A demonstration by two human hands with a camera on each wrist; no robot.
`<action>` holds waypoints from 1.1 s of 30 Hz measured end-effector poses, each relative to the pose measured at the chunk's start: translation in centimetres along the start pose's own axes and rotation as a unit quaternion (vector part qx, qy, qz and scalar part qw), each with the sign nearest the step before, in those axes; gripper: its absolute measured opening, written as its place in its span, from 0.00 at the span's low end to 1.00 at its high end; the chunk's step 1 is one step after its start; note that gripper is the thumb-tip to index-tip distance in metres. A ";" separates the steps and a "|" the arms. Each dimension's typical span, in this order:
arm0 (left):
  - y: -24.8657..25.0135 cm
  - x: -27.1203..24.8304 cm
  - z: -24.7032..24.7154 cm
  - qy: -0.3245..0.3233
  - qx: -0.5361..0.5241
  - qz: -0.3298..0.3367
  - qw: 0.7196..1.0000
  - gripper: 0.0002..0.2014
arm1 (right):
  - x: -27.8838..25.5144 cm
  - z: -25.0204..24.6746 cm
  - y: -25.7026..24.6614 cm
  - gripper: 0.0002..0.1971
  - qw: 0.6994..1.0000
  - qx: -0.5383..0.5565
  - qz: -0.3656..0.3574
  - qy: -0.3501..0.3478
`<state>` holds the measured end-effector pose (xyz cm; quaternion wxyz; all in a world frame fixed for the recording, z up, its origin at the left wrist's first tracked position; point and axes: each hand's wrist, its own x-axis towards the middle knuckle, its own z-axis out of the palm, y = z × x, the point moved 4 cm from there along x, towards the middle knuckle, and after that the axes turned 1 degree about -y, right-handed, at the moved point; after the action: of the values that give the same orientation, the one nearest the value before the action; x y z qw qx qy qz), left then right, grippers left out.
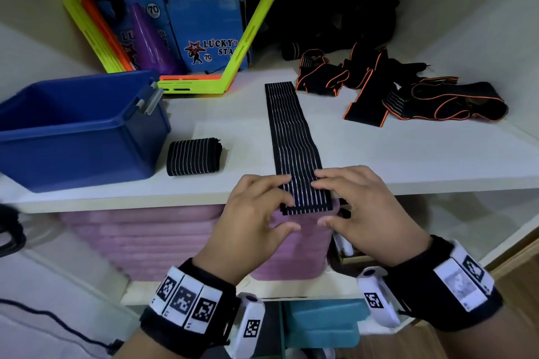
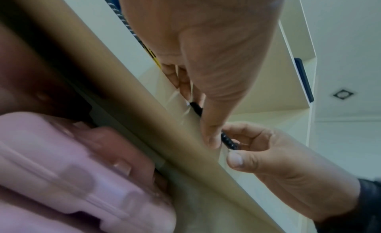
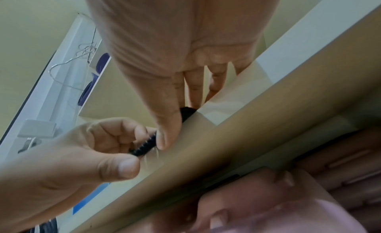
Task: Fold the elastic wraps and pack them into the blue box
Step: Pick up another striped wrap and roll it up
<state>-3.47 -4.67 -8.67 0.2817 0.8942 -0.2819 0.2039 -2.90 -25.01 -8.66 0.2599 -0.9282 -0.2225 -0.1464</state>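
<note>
Head view shows both thumbs and fingers pinching the near end of a long striped wrap point(image 1: 294, 137): left hand point(image 1: 250, 221) on its left edge, right hand point(image 1: 364, 213) on its right. That end hangs over the white shelf's point(image 1: 408, 154) front edge; the rest lies flat across it. A folded wrap point(image 1: 194, 157) sits beside the blue box point(image 1: 78, 137) on the left.

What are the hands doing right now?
Left hand: pinching the near end of the striped wrap.
Right hand: pinching the same end, opposite corner.
</note>
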 end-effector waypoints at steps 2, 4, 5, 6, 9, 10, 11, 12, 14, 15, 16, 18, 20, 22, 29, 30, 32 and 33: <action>0.1 0.0 -0.1 0.021 0.002 0.005 1.000 0.15 | -0.1 0.0 0.2 0.28 1.000 -0.005 -0.012 0.007; 0.0 0.1 -0.2 0.057 -0.010 0.001 0.998 0.16 | -0.3 -0.1 0.2 0.23 0.999 0.010 -0.025 0.033; 0.0 0.1 -0.2 0.065 -0.021 -0.003 0.998 0.14 | -0.3 -0.1 0.2 0.21 0.999 0.016 -0.027 0.042; 0.0 0.2 -0.2 0.069 -0.030 -0.011 0.997 0.13 | -0.3 -0.2 0.2 0.19 0.998 0.021 -0.024 0.049; 0.2 0.6 -0.5 0.080 -0.032 -0.057 0.995 0.12 | 0.0 -0.3 0.1 0.14 0.998 0.033 0.000 0.060; 0.2 0.8 -0.6 0.087 -0.031 -0.080 0.993 0.11 | 0.1 -0.5 0.0 0.14 0.997 0.035 0.008 0.063; 0.3 1.0 -0.8 0.095 -0.033 -0.105 0.989 0.09 | 0.3 -0.6 -0.1 0.14 0.997 0.040 0.017 0.070; 0.3 1.2 -0.8 0.103 -0.042 -0.132 0.985 0.05 | 0.5 -0.8 -0.1 0.12 0.995 0.055 0.032 0.080; -0.2 1.5 -1.0 0.113 -0.090 -0.193 0.971 0.04 | 0.9 -1.0 0.0 0.11 0.985 0.110 0.076 0.107; -0.4 1.7 -1.0 0.115 -0.117 -0.221 0.961 0.06 | 1.1 -1.0 0.0 0.11 0.980 0.133 0.096 0.115; -0.6 1.8 -1.0 0.116 -0.136 -0.242 0.954 0.06 | 1.3 -0.8 0.0 0.12 0.976 0.148 0.109 0.118; -0.8 1.9 -1.2 0.117 -0.141 -0.270 0.945 0.03 | 1.4 -0.5 0.0 0.13 0.970 0.177 0.119 0.113; -1.0 1.9 -1.3 0.123 -0.143 -0.288 0.939 0.05 | 1.2 -0.5 -0.2 0.14 0.961 0.220 0.129 0.110; -1.0 2.0 -1.4 0.129 -0.148 -0.297 0.934 0.05 | 1.2 -0.7 -0.3 0.10 0.956 0.233 0.132 0.117; -0.1 2.1 -0.7 0.117 -0.047 -0.261 0.957 0.18 | 1.4 -0.1 -0.7 0.13 0.971 0.135 0.137 0.143; -0.1 2.1 -0.7 0.117 -0.031 -0.257 0.959 0.18 | 1.4 -0.1 -0.8 0.12 0.971 0.132 0.138 0.144; -0.1 2.2 -0.6 0.115 -0.019 -0.258 0.959 0.17 | 1.4 -0.2 -0.8 0.09 0.971 0.127 0.142 0.142; -0.1 2.3 -0.7 0.113 -0.017 -0.260 0.959 0.17 | 1.5 -0.3 -0.9 0.07 0.972 0.122 0.141 0.141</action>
<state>-1.84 -5.04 -6.98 0.3703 0.9027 -0.0094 0.2189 -2.13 -23.97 -7.47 0.4177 -0.8817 -0.0664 -0.2092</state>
